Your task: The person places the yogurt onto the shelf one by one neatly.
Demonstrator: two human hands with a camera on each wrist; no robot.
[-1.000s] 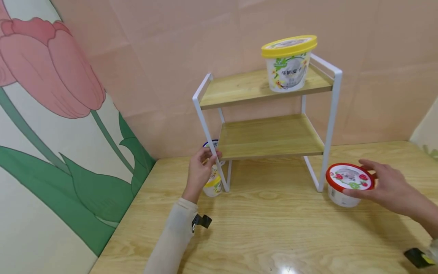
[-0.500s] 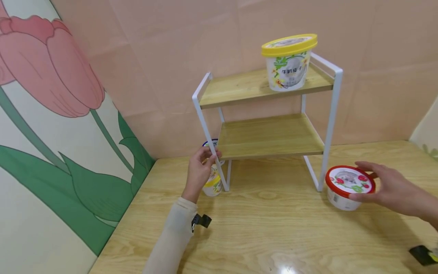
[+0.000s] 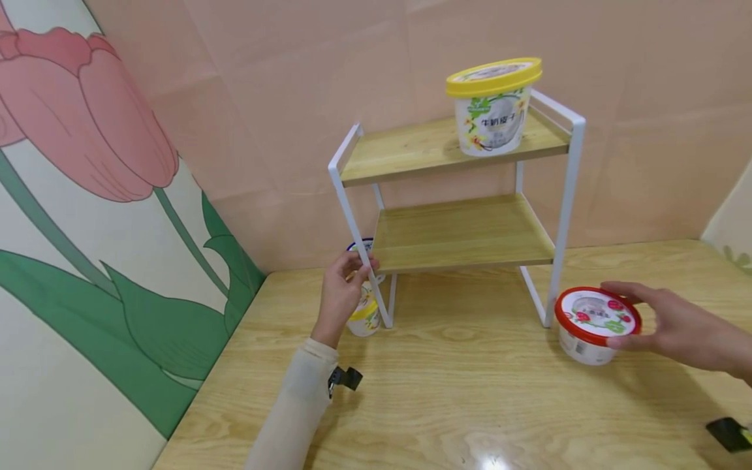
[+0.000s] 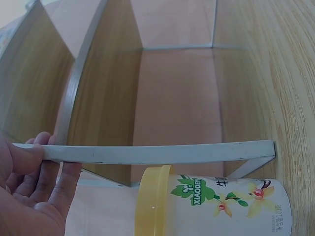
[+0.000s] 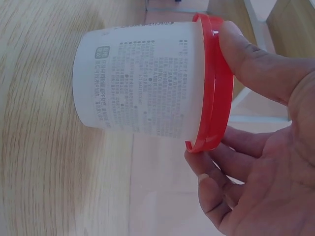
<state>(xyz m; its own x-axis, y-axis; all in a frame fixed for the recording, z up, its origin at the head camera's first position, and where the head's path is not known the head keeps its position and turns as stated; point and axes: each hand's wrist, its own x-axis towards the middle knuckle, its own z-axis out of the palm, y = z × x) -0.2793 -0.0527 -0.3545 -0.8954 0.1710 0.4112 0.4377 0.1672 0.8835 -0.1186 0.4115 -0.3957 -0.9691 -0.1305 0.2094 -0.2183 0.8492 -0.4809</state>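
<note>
My left hand (image 3: pixel 343 294) grips the white front-left leg (image 4: pixel 147 155) of a two-tier shelf (image 3: pixel 464 234), with the thumb in front and the fingers reaching behind it. Right beside that leg stands a yellow-lidded tub (image 4: pixel 221 204), seen in the head view partly behind the metal. To the right of the shelf, my right hand (image 3: pixel 684 329) holds a white tub with a red lid (image 3: pixel 587 349) printed with strawberries. In the right wrist view, thumb and fingers pinch the red lid (image 5: pixel 216 88) from opposite sides. The tub is upright, its base close over the table.
Another yellow-lidded tub (image 3: pixel 493 117) stands on the right part of the top board. Behind the left leg shows a blue-rimmed lid (image 3: pixel 360 247), mostly hidden. A pink backdrop (image 3: pixel 282 130) rises behind the wooden table (image 3: pixel 446 391), and a tulip-painted panel (image 3: pixel 88 228) borders the left.
The red-lidded tub and my right hand have shifted slightly toward the table's front, and the lid's strawberry print appears a little turned. My left hand has stayed on the shelf leg.
</note>
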